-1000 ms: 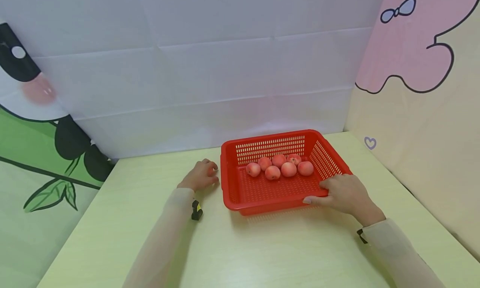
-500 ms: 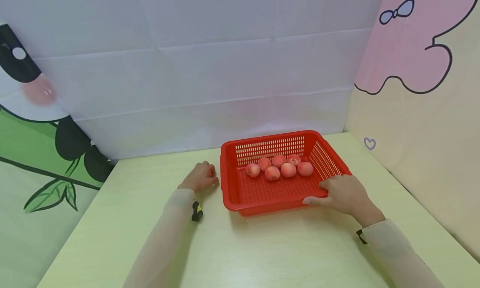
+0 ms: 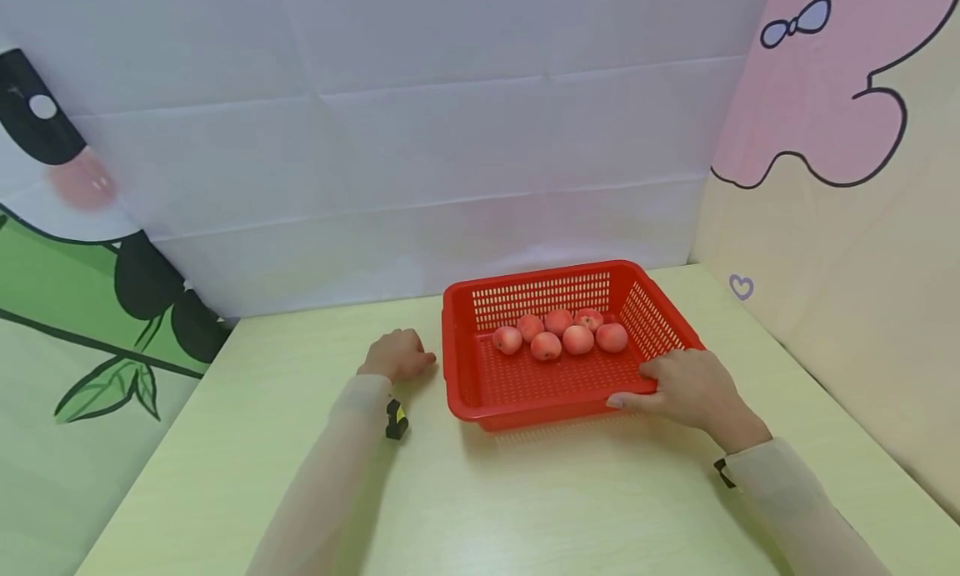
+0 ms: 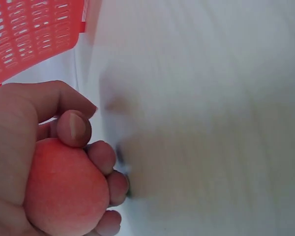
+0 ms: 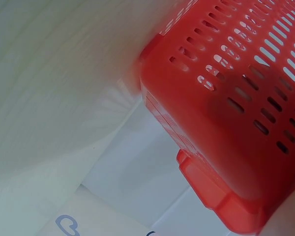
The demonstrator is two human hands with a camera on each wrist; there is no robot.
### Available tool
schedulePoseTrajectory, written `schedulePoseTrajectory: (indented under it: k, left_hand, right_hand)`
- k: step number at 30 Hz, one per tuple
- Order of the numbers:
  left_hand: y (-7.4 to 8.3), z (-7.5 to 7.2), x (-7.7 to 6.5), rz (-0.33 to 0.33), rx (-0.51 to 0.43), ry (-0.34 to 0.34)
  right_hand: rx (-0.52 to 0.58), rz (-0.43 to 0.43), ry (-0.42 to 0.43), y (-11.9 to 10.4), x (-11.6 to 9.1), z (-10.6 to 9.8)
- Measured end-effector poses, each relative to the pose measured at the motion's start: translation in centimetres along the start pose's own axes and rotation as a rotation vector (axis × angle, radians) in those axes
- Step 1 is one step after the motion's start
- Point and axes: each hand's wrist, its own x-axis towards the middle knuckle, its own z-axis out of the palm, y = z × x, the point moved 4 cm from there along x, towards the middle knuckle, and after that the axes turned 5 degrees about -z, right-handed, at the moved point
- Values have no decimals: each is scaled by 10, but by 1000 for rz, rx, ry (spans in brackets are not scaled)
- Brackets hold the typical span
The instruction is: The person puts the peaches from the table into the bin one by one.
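My left hand [image 3: 395, 356] is on the left of the red plastic basket [image 3: 540, 386], a short way from its side wall. In the left wrist view its fingers curl round a peach [image 4: 66, 189] that lies against the palm; the head view hides this fruit. My right hand [image 3: 693, 390] grips the basket's near right corner, thumb along the outside of the front rim and fingers over the inner side. Several pinkish-red peaches [image 3: 546, 347] lie grouped on the basket floor towards the back. The basket's slotted wall [image 5: 201, 118] fills much of the right wrist view.
A pale wooden table [image 3: 480, 509] carries the basket, which stands near its back edge. Behind rises a white cloth wall [image 3: 420, 142]. A cream panel with a pink cartoon figure [image 3: 817, 117] borders the right side, and a green printed panel [image 3: 82, 309] the left.
The left hand's fingers have curled in and its wrist has turned slightly, so the back of the hand now faces up. The right hand, basket and peaches in it have stayed put.
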Motion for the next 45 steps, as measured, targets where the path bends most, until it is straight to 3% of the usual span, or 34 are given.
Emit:
schedulePoseTrajectory:
  k: [9,18,29,32,37,45]
  left_hand:
    - [-5,2,-13,-29,-35,17]
    - [-9,2,-26,-87,-48,95]
    - [-5,0,-28,-64,-68,122]
    - [-1,-11,-32,-38,-82,153]
    - [13,-41,-49,7,-124,249]
    - [55,-85,-92,111,-152,474]
  right_hand:
    - [7,-1,-15,-2,0,-1]
    - [8,-10,-8,-3,1,-1]
    - [-2,-1,-22,-1,1,-3]
    - [-1,0,-15,1,0,-2]
    - [2,-13,-3,1,0,-2]
    - [7,-27,5,1,0,-4]
